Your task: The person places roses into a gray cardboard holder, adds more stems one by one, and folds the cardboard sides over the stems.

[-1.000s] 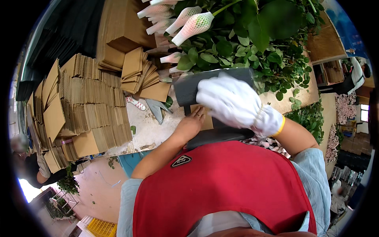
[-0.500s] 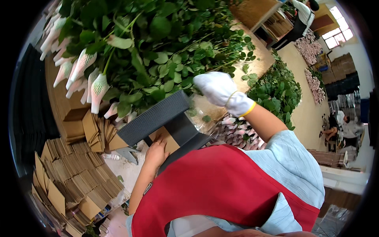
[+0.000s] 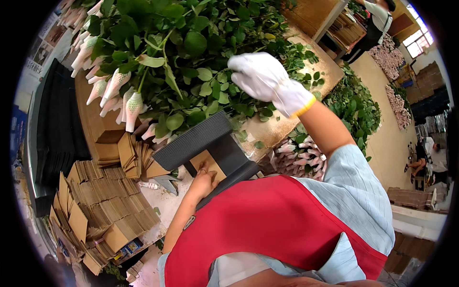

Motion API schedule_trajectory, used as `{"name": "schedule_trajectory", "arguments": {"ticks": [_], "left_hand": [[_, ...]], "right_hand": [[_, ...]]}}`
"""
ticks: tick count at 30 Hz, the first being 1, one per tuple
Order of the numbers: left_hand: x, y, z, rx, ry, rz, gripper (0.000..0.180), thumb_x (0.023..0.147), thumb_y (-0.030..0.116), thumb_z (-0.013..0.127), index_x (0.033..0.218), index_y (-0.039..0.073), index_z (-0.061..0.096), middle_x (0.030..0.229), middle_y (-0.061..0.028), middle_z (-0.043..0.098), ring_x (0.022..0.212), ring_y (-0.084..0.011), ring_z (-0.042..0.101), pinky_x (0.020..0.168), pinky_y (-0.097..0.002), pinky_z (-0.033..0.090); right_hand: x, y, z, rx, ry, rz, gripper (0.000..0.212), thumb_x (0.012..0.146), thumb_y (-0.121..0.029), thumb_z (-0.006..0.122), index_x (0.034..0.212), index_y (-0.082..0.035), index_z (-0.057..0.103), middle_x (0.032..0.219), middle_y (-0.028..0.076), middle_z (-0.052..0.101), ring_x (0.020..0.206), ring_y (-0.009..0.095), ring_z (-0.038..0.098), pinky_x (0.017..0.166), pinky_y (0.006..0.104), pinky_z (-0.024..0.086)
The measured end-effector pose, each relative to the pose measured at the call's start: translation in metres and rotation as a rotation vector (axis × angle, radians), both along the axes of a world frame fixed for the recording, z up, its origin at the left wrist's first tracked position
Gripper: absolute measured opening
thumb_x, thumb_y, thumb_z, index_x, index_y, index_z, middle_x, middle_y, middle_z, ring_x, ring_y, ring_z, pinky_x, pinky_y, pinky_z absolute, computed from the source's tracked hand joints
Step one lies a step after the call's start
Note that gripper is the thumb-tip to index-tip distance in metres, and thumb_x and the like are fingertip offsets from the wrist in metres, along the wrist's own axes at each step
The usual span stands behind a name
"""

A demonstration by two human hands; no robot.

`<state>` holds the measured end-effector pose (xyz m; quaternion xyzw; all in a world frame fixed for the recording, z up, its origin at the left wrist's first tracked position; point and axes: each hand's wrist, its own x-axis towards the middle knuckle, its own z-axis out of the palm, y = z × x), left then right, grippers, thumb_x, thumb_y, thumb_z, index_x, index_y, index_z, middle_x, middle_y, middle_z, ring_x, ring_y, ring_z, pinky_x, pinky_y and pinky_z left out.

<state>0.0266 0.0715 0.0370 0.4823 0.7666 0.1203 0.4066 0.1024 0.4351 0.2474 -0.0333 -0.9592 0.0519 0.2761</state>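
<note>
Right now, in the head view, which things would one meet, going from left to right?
Cardboard stack → bare left hand → gloved right hand → leafy green pile → bright window.

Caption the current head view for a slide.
Gloved right hand over leafy rose stems; bare left hand on cardboard at a black ribbed stand.

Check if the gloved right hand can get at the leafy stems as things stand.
Probably yes: the right hand appears over the leafy stems, with nothing visible between them. Whether it touches them, I can't tell.
</note>
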Motion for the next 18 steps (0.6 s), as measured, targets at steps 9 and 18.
{"name": "schedule_trajectory", "arguments": {"ticks": [9, 18], "left_hand": [[0.001, 0.003, 0.010, -0.040, -0.008, 0.031, 0.046, 0.094, 0.028, 0.074, 0.133, 0.003, 0.072, 0.169, -0.0345, 0.025, 0.161, -0.0443, 0.020, 0.129, -0.0427, 0.029], [-0.006, -0.016, -0.028, 0.200, -0.093, 0.217, 0.029, 0.090, 0.016, 0.075, 0.116, 0.003, 0.078, 0.158, -0.0224, 0.051, 0.148, -0.0414, 0.045, 0.121, -0.0427, 0.041]], "right_hand": [[-0.075, 0.022, -0.059, -0.331, -0.506, -0.103, 0.029, 0.091, -0.017, 0.066, 0.119, -0.013, 0.068, 0.101, 0.014, 0.075, 0.088, 0.039, 0.074, 0.071, 0.0490, 0.060], [-0.021, 0.038, 0.029, 0.301, -0.140, -0.326, 0.025, 0.086, -0.007, 0.063, 0.107, -0.017, 0.072, 0.100, 0.010, 0.076, 0.088, 0.036, 0.075, 0.075, 0.0468, 0.062]]}}
